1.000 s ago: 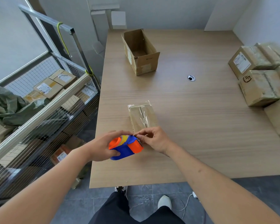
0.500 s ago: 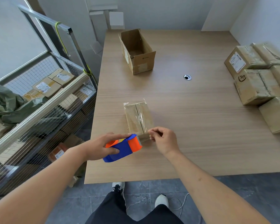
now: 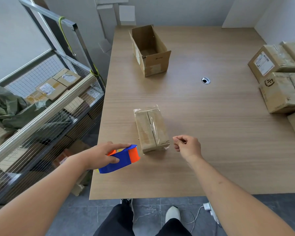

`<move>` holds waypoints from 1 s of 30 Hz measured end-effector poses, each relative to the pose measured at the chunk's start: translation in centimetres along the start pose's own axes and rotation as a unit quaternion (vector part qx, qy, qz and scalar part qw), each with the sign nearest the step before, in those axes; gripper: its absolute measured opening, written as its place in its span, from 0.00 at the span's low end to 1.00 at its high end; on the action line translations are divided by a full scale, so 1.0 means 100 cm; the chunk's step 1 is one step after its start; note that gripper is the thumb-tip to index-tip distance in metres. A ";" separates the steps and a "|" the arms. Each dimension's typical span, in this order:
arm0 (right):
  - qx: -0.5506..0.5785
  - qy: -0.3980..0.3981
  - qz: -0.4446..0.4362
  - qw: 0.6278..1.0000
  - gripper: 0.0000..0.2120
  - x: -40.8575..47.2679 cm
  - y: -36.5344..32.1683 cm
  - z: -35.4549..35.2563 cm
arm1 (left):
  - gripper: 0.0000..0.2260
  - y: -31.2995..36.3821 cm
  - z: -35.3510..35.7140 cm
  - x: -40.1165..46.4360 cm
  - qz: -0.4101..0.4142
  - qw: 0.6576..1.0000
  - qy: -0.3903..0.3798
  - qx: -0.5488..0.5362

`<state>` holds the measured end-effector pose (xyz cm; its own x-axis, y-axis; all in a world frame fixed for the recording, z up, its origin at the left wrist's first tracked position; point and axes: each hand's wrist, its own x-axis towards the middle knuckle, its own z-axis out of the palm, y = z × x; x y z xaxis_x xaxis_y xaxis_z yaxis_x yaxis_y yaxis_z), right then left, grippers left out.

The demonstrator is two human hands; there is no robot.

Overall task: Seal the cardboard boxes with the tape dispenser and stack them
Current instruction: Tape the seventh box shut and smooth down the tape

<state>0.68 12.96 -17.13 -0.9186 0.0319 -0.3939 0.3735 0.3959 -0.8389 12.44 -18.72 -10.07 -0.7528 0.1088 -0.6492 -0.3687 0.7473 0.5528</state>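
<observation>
Taped cardboard box [image 3: 151,128] lies on the table [image 3: 211,133] between both hands. Left hand [image 3: 100,155] grips the tape dispenser [image 3: 121,159], index finger extended along its top. Right hand [image 3: 186,147], just right of the box, hovers with fingers curled, pinched together on nothing visible.

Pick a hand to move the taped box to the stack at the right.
Right, probably. The right hand is beside the taped box, holds nothing I can see, and is nearer the stacked boxes. The left hand grips the tape dispenser.
</observation>
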 end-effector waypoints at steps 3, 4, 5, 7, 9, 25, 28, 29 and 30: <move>0.002 0.003 0.005 1.000 0.10 0.007 0.008 0.006 | 0.29 -0.001 0.002 0.012 -0.018 1.000 -0.008 0.013; 0.002 0.003 0.003 1.000 0.11 0.008 0.009 0.009 | 0.29 0.000 0.002 0.015 -0.020 1.000 -0.007 0.015; 0.001 -0.002 0.001 1.000 0.11 0.009 0.010 0.012 | 0.29 -0.001 0.002 0.018 -0.021 1.000 -0.007 0.014; 0.002 -0.016 -0.002 1.000 0.12 0.010 0.014 0.018 | 0.29 0.000 0.003 0.022 -0.019 1.000 -0.006 0.016; -0.010 -0.024 -0.009 1.000 0.12 0.012 0.019 0.022 | 0.29 0.001 0.005 0.025 -0.017 1.000 -0.006 0.020; -0.466 -0.126 -0.354 0.801 0.34 0.003 0.010 0.065 | 0.30 0.006 0.010 0.034 0.005 1.000 -0.021 -0.004; -0.498 -0.124 -0.341 0.787 0.35 0.007 0.014 0.069 | 0.30 -0.008 0.007 0.027 0.000 0.998 -0.029 -0.052; -0.503 -0.128 -0.334 0.787 0.34 0.008 0.012 0.070 | 0.30 -0.014 0.006 0.023 -0.003 0.997 -0.034 -0.066; -0.506 -0.130 -0.329 0.786 0.34 0.008 0.010 0.070 | 0.30 -0.019 0.004 0.019 -0.005 0.997 -0.036 -0.072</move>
<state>1.21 6.97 -20.95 -0.7625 -0.6233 -0.1734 -0.5880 0.7795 -0.2160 11.95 -19.68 -12.61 -0.7093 0.1533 -0.6880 -0.4543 0.6470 0.6124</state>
